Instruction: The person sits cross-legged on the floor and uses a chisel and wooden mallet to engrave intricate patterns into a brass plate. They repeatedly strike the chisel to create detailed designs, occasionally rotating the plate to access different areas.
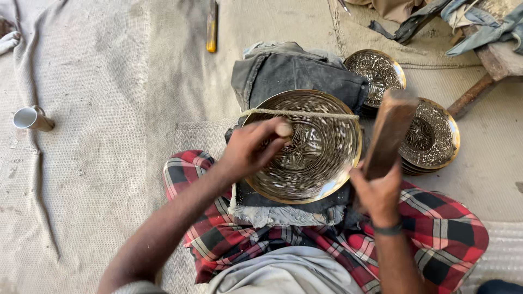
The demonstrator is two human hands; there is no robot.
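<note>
Cloth floor; left hand (248, 149) grips half-hidden punch (284, 129) on brass plate (321, 182); right hand (376, 190) grips blurred wooden mallet (389, 130).

Mug (31, 118) — finished plates (430, 136) aside

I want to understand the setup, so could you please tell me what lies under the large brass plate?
The brass plate rests on folded dark grey cloth above a frayed pale cloth. What lies beneath the cloth is covered.
</note>
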